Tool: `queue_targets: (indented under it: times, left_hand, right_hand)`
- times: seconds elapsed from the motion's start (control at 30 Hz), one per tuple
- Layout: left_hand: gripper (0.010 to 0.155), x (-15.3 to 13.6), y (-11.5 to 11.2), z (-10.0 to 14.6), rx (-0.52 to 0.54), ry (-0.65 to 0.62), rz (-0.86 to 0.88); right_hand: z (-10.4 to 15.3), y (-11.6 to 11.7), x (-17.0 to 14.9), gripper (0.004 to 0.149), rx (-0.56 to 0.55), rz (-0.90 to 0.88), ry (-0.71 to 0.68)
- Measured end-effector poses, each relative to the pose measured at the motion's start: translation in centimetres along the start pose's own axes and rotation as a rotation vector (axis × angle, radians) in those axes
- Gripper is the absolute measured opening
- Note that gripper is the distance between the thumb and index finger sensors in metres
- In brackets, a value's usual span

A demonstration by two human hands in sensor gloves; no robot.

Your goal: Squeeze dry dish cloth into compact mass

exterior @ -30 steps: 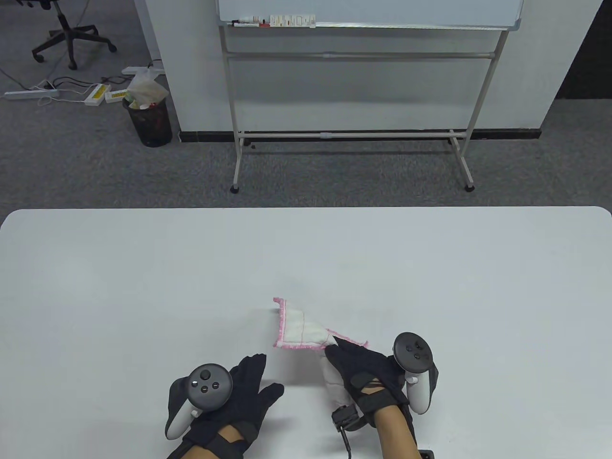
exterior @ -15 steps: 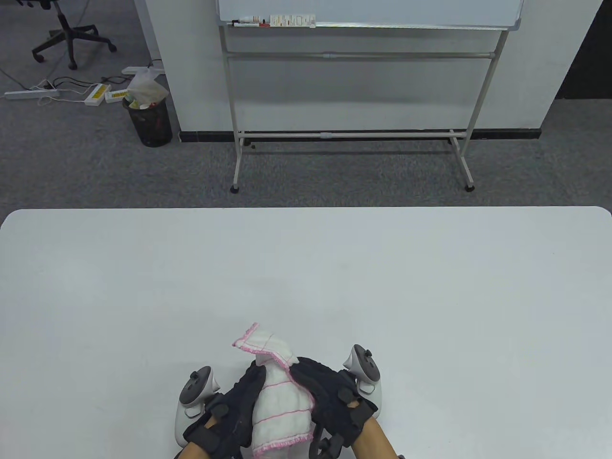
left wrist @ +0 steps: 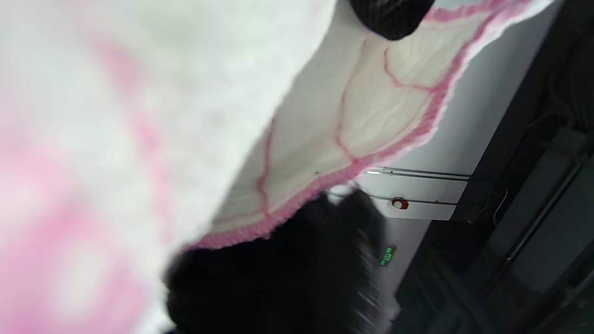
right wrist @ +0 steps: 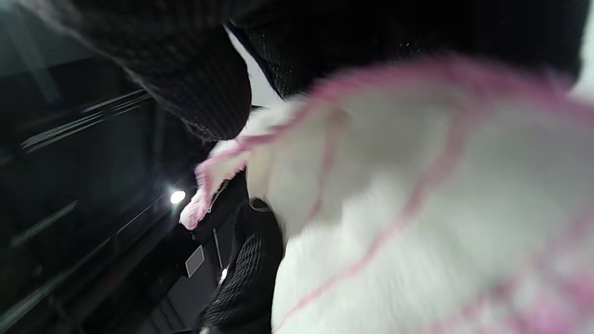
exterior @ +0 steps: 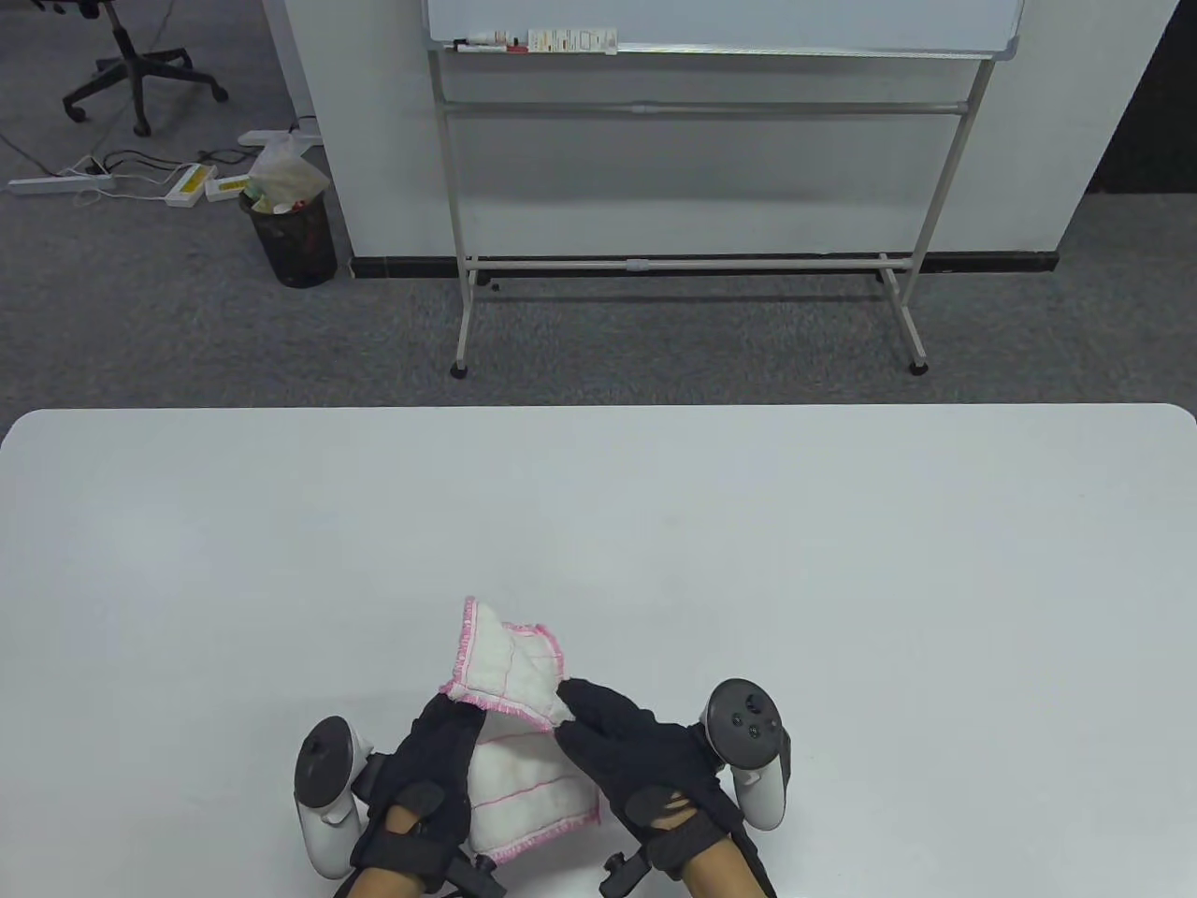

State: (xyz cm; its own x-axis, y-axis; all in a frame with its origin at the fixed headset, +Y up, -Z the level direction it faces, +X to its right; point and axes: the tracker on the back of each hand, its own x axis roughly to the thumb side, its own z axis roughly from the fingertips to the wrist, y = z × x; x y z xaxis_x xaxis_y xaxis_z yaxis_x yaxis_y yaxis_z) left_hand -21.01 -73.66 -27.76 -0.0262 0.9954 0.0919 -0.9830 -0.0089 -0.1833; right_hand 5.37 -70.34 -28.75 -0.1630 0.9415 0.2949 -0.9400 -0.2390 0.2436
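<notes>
Presently noted: cloth (exterior: 514,739) held between both hands near the front edge of the surface (exterior: 598,524), apparently just above it. Left hand (exterior: 425,786) and right hand (exterior: 645,762) press in from either side, each grip closed against the cloth, not fully wrapped round it. Upper flap (exterior: 505,659) sticks out beyond the fingertips; lower hem hangs loose between the wrists. Wrist views: blurred cloth close to lens, a fingertip (left wrist: 390,16) on the fabric.

Risks, as judged: flap and hem likely to stay outside the squeeze, leaving a loose bundle. Dry fabric may spring back open once pressure eases. Could slip out downward between the palms.

Containers: only a waste bin (exterior: 292,238) on the floor, far off, stuffed with a bag and litter.
</notes>
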Motion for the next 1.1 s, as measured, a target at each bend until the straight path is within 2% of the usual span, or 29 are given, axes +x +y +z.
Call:
queue_targets:
  times: [0.07,0.13,0.27,0.37,0.47,0.6,0.77,0.93,1.0,1.1]
  left_hand:
    - [0.056,0.1,0.1,0.2,0.046,0.009,-0.021]
    - [0.057,-0.1,0.1,0.2,0.058,0.024,0.038]
    - [0.059,-0.3,0.0,0.2,0.042,0.076,0.037]
    - [0.060,-0.4,-0.5,0.1,-0.019,0.109,0.032]
    - [0.060,-0.3,-1.2,0.0,-0.137,0.103,0.016]
    - [0.058,-0.1,-1.6,0.0,-0.185,0.096,0.021]
    - [0.059,0.3,-3.3,-0.3,-0.353,0.051,0.070]
    - [0.063,0.7,-3.7,-0.4,-0.396,-0.004,0.089]
    - [0.062,0.9,-3.3,-0.4,-0.367,-0.021,0.103]
    - [0.060,1.3,-2.6,-0.2,-0.284,-0.044,0.030]
  right_hand:
    - [0.3,-0.1,1.6,0.070,-0.039,0.125,-0.118]
    - [0.9,0.2,3.4,0.071,-0.060,0.276,-0.267]
    - [1.4,2.2,5.2,0.069,0.038,0.389,-0.421]
    - [1.2,4.1,5.0,0.072,0.182,0.520,-0.378]
    - [0.7,5.0,3.9,0.085,0.262,0.643,-0.292]
    - [0.6,4.5,2.7,0.111,0.262,0.690,-0.229]
    - [0.2,3.1,1.0,0.118,0.257,0.617,-0.140]
    - [-0.1,2.1,-0.2,0.107,0.210,0.400,-0.037]
    - [-0.4,1.7,-0.5,0.094,0.174,0.311,-0.002]
    - [-0.5,1.4,-0.9,0.073,0.119,0.237,0.041]
